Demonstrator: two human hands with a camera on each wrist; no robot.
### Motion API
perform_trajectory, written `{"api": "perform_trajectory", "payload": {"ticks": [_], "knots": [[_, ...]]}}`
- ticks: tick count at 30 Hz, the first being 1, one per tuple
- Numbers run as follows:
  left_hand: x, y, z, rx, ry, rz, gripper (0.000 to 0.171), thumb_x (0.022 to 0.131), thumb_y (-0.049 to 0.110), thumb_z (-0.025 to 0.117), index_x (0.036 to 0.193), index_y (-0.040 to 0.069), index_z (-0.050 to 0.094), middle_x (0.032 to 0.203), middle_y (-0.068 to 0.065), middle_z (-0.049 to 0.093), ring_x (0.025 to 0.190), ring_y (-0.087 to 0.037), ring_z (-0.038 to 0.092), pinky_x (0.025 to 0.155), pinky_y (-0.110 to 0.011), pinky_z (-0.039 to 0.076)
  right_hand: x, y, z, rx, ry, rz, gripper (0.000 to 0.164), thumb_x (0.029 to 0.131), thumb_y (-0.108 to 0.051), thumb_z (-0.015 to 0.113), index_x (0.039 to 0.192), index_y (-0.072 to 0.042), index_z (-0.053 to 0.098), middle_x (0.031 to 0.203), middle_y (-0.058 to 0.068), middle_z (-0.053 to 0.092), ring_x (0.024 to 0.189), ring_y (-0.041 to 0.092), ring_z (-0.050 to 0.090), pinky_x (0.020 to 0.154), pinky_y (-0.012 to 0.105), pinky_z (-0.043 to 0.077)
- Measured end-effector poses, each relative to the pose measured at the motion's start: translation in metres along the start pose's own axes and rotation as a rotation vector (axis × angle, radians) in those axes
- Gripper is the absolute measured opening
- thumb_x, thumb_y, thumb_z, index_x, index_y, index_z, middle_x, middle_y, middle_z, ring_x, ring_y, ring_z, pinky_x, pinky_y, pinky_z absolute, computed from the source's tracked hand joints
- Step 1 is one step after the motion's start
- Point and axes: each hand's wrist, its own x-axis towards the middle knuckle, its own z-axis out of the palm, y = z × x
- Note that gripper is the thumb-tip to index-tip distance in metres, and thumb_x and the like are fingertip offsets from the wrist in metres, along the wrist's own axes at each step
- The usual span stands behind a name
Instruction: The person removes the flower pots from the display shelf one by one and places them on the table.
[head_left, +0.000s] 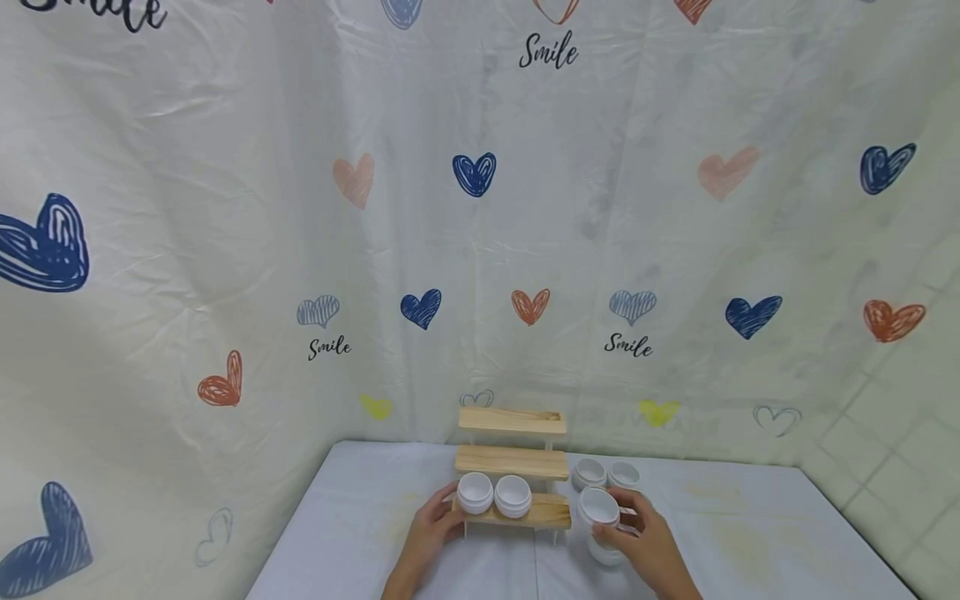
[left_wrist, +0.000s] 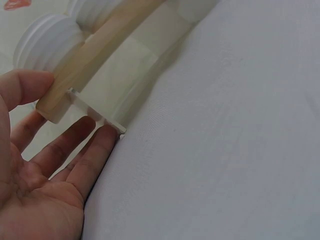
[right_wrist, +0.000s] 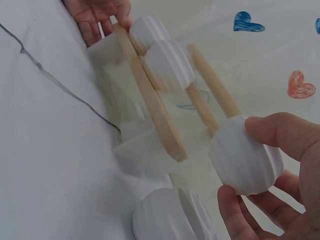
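A three-tier wooden shelf stand (head_left: pixel 512 461) with clear supports stands on the white table. Two small white ribbed pots, a left pot (head_left: pixel 476 492) and a right pot (head_left: pixel 513 496), sit side by side on its lowest plank. My left hand (head_left: pixel 432 523) pinches that plank's left end, thumb (left_wrist: pixel 27 86) on top beside the left pot. To the right of the stand, my right hand (head_left: pixel 643 537) holds another white ribbed pot (right_wrist: pixel 245 156) above the table, between thumb and fingers. Below it, partly hidden by that hand, another white pot (head_left: pixel 604 552) stands on the table.
Two more white pots, one pot (head_left: pixel 589 473) beside another pot (head_left: pixel 624 475), stand on the table behind my right hand. A white cloth (head_left: pixel 360 533) covers the table. Behind it hangs a white curtain (head_left: pixel 555 233) printed with hearts.
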Motion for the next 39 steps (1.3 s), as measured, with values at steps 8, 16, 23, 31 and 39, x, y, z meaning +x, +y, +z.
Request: {"api": "perform_trajectory", "payload": {"ticks": [8,16,23,31,39], "knots": [[0.0,0.0,0.0,0.002,0.002,0.004,0.062,0.097,0.019,0.068,0.153,0.007,0.046,0.128,-0.018,0.069,0.111,-0.021,0.07,0.094,-0.037,0.06,-0.001,0.01,-0.01,-0.034,0.02,0.009,0.065,0.082,-0.022,0.086,0.139,-0.01,0.056,0.133,0.015,0.062,0.102,0.013,0.067,0.076,0.023,0.057],[0.0,0.0,0.0,0.013,0.008,-0.001,0.063,0.096,0.02,0.069,0.152,0.006,0.046,0.128,-0.018,0.069,0.11,-0.021,0.07,0.093,-0.036,0.06,-0.005,0.014,-0.018,-0.069,0.044,0.011,0.066,0.081,-0.022,0.087,0.137,-0.008,0.056,0.133,0.015,0.063,0.1,0.012,0.066,0.078,0.021,0.057],[0.0,0.001,0.0,0.011,0.006,0.0,0.063,0.096,0.021,0.07,0.152,0.005,0.046,0.127,-0.018,0.069,0.109,-0.021,0.07,0.092,-0.036,0.06,-0.004,0.02,-0.024,-0.085,0.034,0.061,0.07,0.081,-0.029,0.087,0.138,-0.005,0.054,0.136,0.018,0.06,0.109,0.022,0.066,0.081,0.019,0.056],[0.001,0.0,0.0,-0.009,-0.001,0.008,0.064,0.096,0.02,0.07,0.153,0.005,0.045,0.123,-0.016,0.071,0.108,-0.02,0.07,0.093,-0.036,0.06,-0.007,0.029,-0.031,-0.113,0.045,0.067,0.071,0.082,-0.03,0.087,0.139,-0.005,0.053,0.137,0.02,0.06,0.111,0.025,0.066,0.08,0.018,0.055],[0.001,0.0,0.001,0.004,0.001,-0.001,0.064,0.096,0.021,0.07,0.153,0.006,0.045,0.125,-0.017,0.07,0.108,-0.02,0.07,0.093,-0.037,0.06,-0.009,0.038,-0.038,-0.12,0.042,0.087,0.074,0.082,-0.031,0.086,0.141,-0.004,0.051,0.139,0.019,0.059,0.108,0.019,0.066,0.08,0.017,0.055]]}}
